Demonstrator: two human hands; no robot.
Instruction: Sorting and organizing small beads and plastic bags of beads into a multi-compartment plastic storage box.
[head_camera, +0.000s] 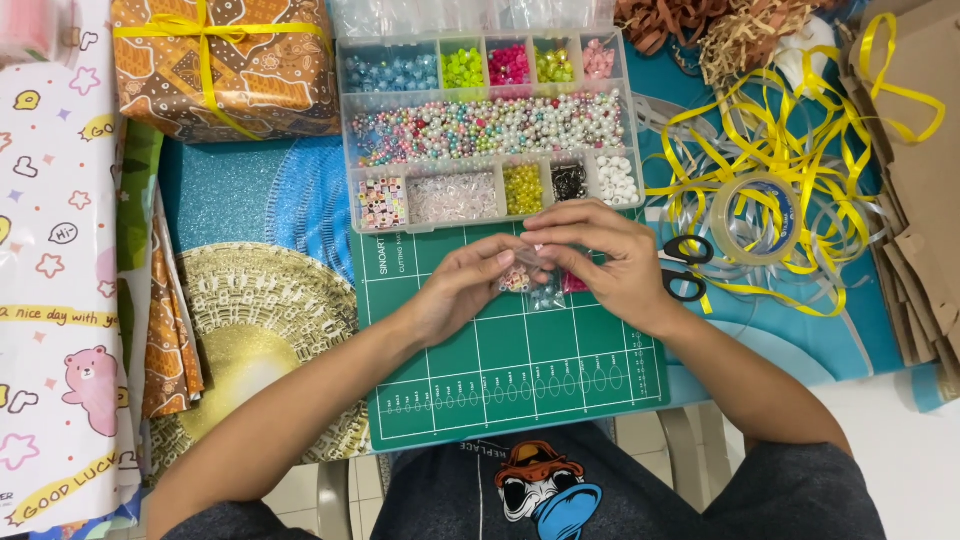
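Both hands meet at frame centre over the green mat (520, 370), close under the bead box (487, 130), likely so beads stay within reach. The left hand (462, 290) and right hand (610, 262) pinch a small beaded piece (522, 278); fingers nearly closed. Its axis runs roughly left-right, though partly hidden.

Bare forearms, grey cartoon-print shirt (545, 490)
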